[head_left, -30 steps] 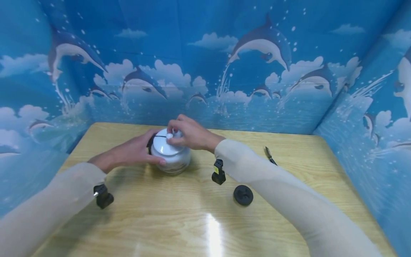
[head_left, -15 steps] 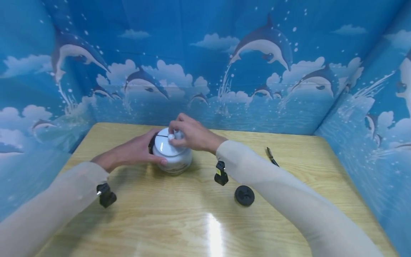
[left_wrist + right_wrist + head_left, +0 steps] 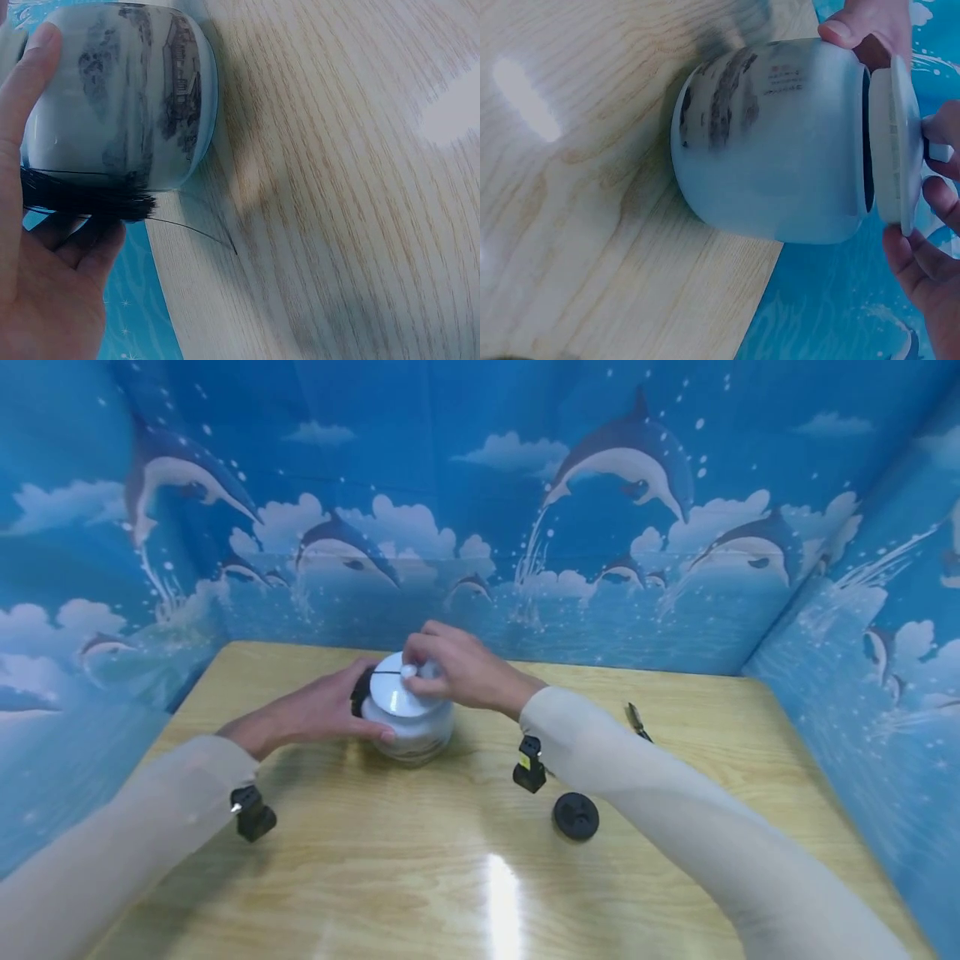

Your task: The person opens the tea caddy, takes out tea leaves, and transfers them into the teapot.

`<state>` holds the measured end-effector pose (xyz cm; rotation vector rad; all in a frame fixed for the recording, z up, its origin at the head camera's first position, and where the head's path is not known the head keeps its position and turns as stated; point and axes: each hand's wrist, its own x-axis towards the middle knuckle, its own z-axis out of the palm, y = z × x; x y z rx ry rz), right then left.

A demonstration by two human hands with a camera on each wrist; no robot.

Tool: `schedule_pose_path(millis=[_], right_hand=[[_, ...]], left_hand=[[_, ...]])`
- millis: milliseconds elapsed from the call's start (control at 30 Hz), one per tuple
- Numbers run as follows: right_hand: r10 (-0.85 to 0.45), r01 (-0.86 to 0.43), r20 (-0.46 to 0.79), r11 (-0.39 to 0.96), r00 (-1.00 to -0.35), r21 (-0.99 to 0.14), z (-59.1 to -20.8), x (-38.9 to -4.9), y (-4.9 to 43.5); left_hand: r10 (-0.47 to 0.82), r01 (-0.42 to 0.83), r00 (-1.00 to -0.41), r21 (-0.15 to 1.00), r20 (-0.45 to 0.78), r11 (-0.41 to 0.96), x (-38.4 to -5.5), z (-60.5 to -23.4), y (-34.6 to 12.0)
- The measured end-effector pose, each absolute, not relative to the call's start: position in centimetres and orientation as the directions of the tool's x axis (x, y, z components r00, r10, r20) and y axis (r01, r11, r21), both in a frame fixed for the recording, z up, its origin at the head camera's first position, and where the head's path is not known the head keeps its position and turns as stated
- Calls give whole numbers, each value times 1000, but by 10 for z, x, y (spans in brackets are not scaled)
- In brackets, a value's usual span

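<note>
Dolphin-printed cloth (image 3: 480, 468) walls in a light wooden table (image 3: 405, 877), and a white jar (image 3: 412, 739) with a dark painted landscape stands upright toward its far left part. The left hand (image 3: 330, 706) clasps the jar's side, thumb along the front; a bundle of thin black strands (image 3: 82, 196) lies between its fingers and the jar. The right hand (image 3: 465, 668) pinches the knob (image 3: 408, 671) of the white lid (image 3: 392, 697), held just clear of the jar's mouth. Nearer the right sleeve (image 3: 645, 777) lie a black disc (image 3: 576, 816) and a slim dark tool (image 3: 637, 720), partly hidden.
</note>
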<state>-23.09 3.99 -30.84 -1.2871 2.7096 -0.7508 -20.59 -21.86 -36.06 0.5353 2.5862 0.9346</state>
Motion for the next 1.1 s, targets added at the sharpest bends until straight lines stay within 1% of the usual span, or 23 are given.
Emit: schedule_pose_path(millis=[133, 267, 433, 667, 900, 1100], right_hand=[[-724, -689, 149, 542, -674, -482, -305, -227, 46], [-728, -687, 156, 521, -667, -507, -301, -218, 54], [-749, -703, 157, 499, -644, -506, -297, -203, 65], [-772, -734, 168, 478, -613, -482, -299, -183, 82], [-797, -762, 197, 425, -571, -489, -311, -166, 95], [-818, -768, 171, 412, -549, -490, -328, -151, 104]], left_hand=[[444, 223, -877, 666, -181, 712, -206, -363, -220], [430, 204, -882, 666, -194, 718, -206, -364, -221], [427, 194, -882, 675, -198, 712, -207, -365, -221], [459, 228, -875, 705, -155, 672, -206, -366, -220], [467, 246, -877, 727, -115, 641, -206, -368, -221], [476, 258, -874, 732, -101, 630, -207, -369, -222]])
